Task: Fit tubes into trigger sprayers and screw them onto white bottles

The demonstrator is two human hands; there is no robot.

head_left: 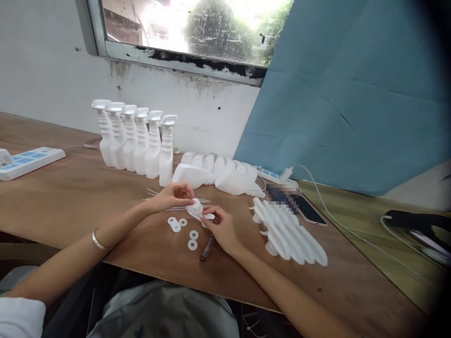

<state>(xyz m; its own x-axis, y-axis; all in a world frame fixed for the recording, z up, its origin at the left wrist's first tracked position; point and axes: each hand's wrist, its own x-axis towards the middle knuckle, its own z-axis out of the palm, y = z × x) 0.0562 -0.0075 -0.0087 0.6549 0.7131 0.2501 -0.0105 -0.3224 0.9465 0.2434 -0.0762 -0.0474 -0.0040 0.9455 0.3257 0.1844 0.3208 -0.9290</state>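
Note:
My right hand [223,230] grips a white trigger spray head [196,211] over the table, its round collar turned upward. The fingertips of my left hand [178,193] are closed at the collar's upper edge; any small part between them is too small to make out. Several flat white washers [192,244] lie just below my hands, some overlapping. Beside my right hand rests a screwdriver [207,249] with a dark handle. Thin white dip tubes [169,209] lie behind and under my left hand.
Several white spray bottles [128,141] with heads fitted stand in a row at the back left. White bottles without heads [229,180] lie behind my hands. More spray heads [291,234] lie at the right, near a phone [312,210]. A power strip [33,162] sits far left.

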